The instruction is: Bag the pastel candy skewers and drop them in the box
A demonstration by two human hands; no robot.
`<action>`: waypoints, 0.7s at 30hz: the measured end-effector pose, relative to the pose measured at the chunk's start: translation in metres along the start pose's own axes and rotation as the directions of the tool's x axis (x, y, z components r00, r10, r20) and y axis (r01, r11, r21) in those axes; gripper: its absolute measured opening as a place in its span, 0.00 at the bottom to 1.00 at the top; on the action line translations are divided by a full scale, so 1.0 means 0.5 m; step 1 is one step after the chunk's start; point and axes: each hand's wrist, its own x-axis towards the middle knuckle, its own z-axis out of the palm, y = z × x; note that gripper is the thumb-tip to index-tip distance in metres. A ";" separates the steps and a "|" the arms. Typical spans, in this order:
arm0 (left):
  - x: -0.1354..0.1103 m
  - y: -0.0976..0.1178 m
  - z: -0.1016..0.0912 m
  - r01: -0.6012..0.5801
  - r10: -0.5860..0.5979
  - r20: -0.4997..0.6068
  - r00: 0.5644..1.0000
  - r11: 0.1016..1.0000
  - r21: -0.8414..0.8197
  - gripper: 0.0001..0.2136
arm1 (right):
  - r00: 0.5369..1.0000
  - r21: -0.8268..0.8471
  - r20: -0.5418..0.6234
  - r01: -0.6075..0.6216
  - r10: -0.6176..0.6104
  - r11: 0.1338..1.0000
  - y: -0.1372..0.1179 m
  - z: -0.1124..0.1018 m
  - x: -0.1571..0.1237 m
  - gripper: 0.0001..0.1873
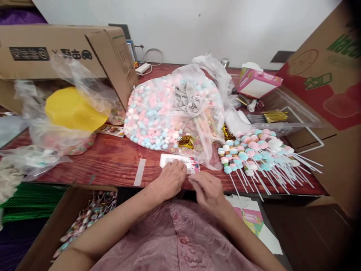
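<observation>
My left hand point(170, 178) rests at the near edge of the red-brown table point(113, 160), its curled fingers pressing on a small white printed card or packet point(176, 161) with a pink end. Just right of it, my right hand point(208, 189) has its fingers bent and pinched together close to the card's pink end; what they pinch is too small to see. A big clear bag of pink, blue and white marshmallows point(169, 113) lies right behind the card. A pile of marshmallow skewers on white sticks point(259, 154) lies to the right.
A strip of clear backing point(140, 171) lies left of the card. Cardboard boxes stand at back left point(64, 52) and right point(324, 94). A plastic bag with a yellow thing point(70, 109) sits left. An open box of wrapped sweets point(87, 218) is below the table edge. Gold twist ties point(275, 116) lie at back right.
</observation>
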 end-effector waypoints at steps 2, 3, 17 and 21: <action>0.037 0.013 0.013 -0.050 0.051 -0.003 0.999 0.993 0.103 0.11 | 0.994 -0.228 -0.097 0.030 -0.053 0.973 0.035 -0.056 -0.025 0.12; 0.045 0.012 0.019 -0.060 0.062 -0.007 0.998 0.988 0.144 0.11 | 0.992 -0.373 -0.105 0.031 -0.075 0.927 0.054 -0.086 -0.040 0.13; 0.038 -0.002 0.043 -0.037 0.051 -0.062 0.997 0.978 0.205 0.18 | 0.967 -0.650 0.248 0.209 -0.057 0.731 0.168 -0.191 -0.067 0.13; 0.041 -0.005 0.049 -0.013 0.021 -0.068 0.997 0.993 0.121 0.12 | 0.977 -0.432 -0.171 0.041 -0.127 0.901 0.155 -0.162 -0.053 0.11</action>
